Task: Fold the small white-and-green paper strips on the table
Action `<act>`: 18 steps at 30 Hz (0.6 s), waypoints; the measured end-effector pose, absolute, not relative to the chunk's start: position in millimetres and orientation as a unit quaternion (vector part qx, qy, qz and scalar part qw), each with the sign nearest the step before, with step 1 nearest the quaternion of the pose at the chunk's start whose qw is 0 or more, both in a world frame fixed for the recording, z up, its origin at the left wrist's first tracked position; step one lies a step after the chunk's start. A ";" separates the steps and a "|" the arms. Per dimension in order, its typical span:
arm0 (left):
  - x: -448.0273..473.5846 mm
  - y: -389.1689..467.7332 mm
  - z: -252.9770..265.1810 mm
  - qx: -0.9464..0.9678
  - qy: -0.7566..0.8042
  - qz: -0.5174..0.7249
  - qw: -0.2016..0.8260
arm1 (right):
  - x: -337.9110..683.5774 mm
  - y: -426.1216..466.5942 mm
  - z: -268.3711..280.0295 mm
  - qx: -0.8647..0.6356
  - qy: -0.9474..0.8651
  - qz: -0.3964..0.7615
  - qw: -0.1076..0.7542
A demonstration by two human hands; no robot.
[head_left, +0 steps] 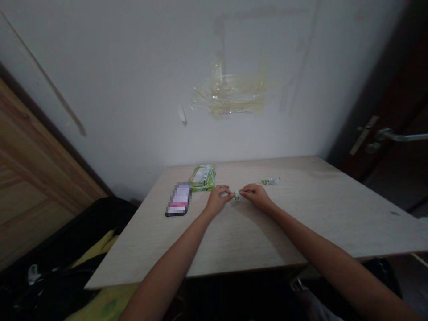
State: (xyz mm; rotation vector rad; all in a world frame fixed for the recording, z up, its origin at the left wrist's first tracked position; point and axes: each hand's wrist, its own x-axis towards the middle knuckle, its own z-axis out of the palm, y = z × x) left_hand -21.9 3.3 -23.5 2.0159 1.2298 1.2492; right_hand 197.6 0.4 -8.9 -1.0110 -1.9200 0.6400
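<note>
Bare forearms (177, 249) reach in over the near edge of the desk (217, 258). Toward its left edge a phone (179, 200) lies face up, its lit screen blurred out. About level with it, well in from all four edges, the left hand (217, 198) and right hand (257, 195) face each other across a small green-and-white wrapper (236, 196). The left fingers pinch its left end between thumb and forefinger; the right fingers are pressed together at its right end, seemingly pinching it too. It sits at or just above the desk top; whether it is folded, twisted or merely crumpled is too small to tell. Somewhat farther off, toward the far right corner, a second scrap (270, 181) lies by itself, untouched and similarly coloured. Across from it, close to the far left corner, green packets lie flat in a loose stack (203, 176), its near end just beside the phone. Judging by this layout, one piece looks dealt with and put aside, one is being worked on, and the stack looks unworked; how many it holds cannot be counted. Past the far edge, yellowed tape (234, 98) clings to the wall (133, 89).
</note>
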 end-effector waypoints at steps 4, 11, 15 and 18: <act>-21.7 2.2 -21.9 0.728 0.443 0.462 0.246 | 197.7 0.3 -8.7 -0.408 -0.762 0.264 0.428; -20.7 3.3 -21.9 0.716 0.440 0.474 0.263 | 197.2 1.0 -10.1 -0.410 -0.751 0.272 0.440; -20.5 2.3 -21.7 0.708 0.442 0.480 0.269 | 197.3 1.2 -10.5 -0.410 -0.748 0.283 0.439; -20.5 -0.3 -19.9 0.704 0.443 0.484 0.271 | 197.6 1.0 -9.7 -0.412 -0.743 0.291 0.440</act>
